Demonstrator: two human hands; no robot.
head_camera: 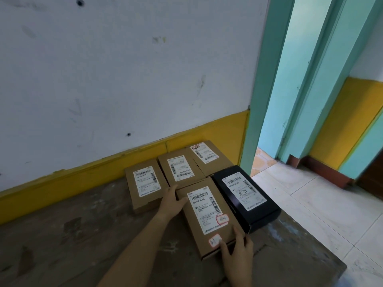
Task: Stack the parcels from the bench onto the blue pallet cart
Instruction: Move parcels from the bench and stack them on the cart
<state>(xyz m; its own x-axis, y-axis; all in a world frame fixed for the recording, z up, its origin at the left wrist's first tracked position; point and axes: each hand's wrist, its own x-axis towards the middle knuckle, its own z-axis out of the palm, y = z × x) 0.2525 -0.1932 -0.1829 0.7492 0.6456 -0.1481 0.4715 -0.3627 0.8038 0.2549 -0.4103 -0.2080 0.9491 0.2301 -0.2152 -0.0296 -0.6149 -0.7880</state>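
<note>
On the bench, left hand, right hand, fingers gripping near parcel, black box touching alongside

Parcel depot corner, labelled parcels, worn bench, scuffed wall

Left hand, right hand on nearest brown parcel

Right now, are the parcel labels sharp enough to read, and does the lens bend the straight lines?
Head view: barcodes on the near brown parcel show, its small print blurs; the wide lens tilts and bows the green door frame and yellow wall band; light is soft, without glare.
</note>
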